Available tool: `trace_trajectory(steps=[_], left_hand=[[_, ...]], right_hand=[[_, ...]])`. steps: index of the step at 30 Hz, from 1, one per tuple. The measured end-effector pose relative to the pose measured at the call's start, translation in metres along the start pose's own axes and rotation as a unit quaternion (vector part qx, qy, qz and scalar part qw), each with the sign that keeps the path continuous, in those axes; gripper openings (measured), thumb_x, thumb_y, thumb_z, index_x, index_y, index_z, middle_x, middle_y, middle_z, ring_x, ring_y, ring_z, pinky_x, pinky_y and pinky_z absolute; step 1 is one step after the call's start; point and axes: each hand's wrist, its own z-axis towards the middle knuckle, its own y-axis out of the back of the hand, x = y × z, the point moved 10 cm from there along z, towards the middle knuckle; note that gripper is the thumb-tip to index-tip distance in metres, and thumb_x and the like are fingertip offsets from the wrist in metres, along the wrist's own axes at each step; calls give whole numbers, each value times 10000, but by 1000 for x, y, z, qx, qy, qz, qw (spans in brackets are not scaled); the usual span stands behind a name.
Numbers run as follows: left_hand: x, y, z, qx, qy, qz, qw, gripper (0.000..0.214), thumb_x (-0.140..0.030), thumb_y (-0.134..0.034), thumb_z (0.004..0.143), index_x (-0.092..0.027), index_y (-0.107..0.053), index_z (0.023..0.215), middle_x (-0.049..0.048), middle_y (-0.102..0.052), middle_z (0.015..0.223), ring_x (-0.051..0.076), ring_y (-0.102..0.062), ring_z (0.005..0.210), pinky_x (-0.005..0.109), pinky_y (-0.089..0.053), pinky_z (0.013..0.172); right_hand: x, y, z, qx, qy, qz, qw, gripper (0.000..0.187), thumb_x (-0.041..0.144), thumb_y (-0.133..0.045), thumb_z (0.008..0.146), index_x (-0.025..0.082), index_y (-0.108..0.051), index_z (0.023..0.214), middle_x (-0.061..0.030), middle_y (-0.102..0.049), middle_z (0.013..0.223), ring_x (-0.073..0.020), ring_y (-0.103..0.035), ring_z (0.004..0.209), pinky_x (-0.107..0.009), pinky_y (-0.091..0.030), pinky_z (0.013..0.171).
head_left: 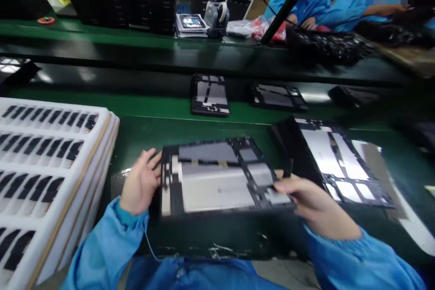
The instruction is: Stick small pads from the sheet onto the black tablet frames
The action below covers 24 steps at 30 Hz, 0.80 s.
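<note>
A black tablet frame (pixel 217 176) with grey and silver inner panels lies flat in front of me on the green bench. My left hand (pixel 141 181) rests against its left edge, fingers spread and slightly curled. My right hand (pixel 311 204) grips the frame's right front corner, fingers pinched on the black rim. A second open frame (pixel 340 163) with shiny silver panels lies just to the right, tilted.
White foam trays (pixel 44 167) with several black strips are stacked at the left. Two more frames (pixel 210 94) (pixel 277 96) lie on the belt behind. A person in blue sits at the far right, by a pile of black parts (pixel 326 45). A tape dispenser (pixel 216 16) stands at the back.
</note>
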Motion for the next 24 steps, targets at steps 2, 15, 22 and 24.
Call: trace_trajectory(steps=[2, 15, 22, 24], left_hand=[[23, -15, -35, 29, 24, 15, 999, 671, -579, -827, 874, -234, -641, 1419, 173, -762, 1388, 310, -796, 1144, 472, -685, 966], [-23, -116, -20, 180, -239, 494, 816, 455, -349, -505, 1068, -229, -743, 1437, 152, -707, 1258, 330, -645, 1210, 557, -535, 1135], [6, -122, 15, 310, -273, 585, 698, 375, -358, -487, 1082, -252, -820, 1219, 100, -725, 1097, 262, -694, 1031, 399, -565, 889], [9, -114, 7, 325, -274, 583, 692, 396, -439, -490, 1096, -264, -801, 1269, 104, -725, 1130, 277, -696, 1063, 410, -570, 902]], right_hand=[[-51, 19, -48, 19, -118, 3, 993, 435, 516, -1015, 596, 211, -717, 678, 3, -600, 570, -154, -541, 476, -269, -381, 407], [-26, 27, -56, -56, -15, 41, 998, 486, 698, -797, 925, 221, -855, 858, 12, -560, 585, -130, -458, 537, -274, -401, 502], [-10, -54, 20, 118, 20, -7, 993, 370, 529, -876, 961, 212, -808, 1138, -22, -791, 906, -151, -735, 806, -292, -636, 757], [-13, -64, 35, 131, 56, -47, 989, 349, 493, -901, 944, 215, -806, 1132, -16, -794, 980, -146, -745, 857, -296, -655, 831]])
